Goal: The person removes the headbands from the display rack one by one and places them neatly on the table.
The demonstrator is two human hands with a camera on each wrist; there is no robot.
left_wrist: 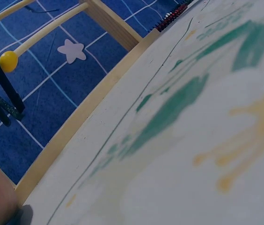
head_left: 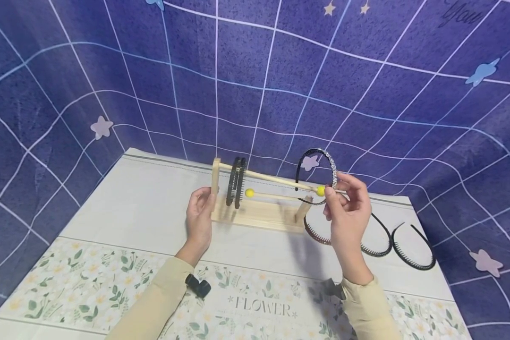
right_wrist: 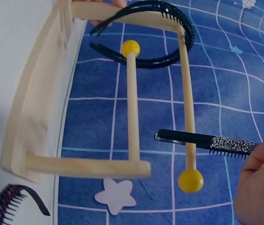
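Right hand [head_left: 350,208] pinches a curved black headband studded with silver stones [head_left: 333,164] by its decorated side, thumb against fingers, apparently to leave both ends free on the left. The headband is held up at the right end of a pale wooden stand [head_left: 255,217], beside the yellow ball [head_left: 320,191] capping the long upper rod [head_left: 276,179]; whether that rod passes through the loop cannot be told. Left hand [head_left: 199,219] grips the tall left upright [head_left: 215,182], presumably to steady the frame, since the rod is supported at one end only. Two black toothed headbands [head_left: 237,182] hang round the rod near this upright. A lower rod [head_left: 276,195], also ball-tipped, points left from the short right upright [head_left: 302,212]. Farther right, a dark reddish toothed headband [head_left: 316,234] and a black toothed headband [head_left: 412,265] lie on the white flower-printed tablecloth [head_left: 123,203], likely for easy reach.
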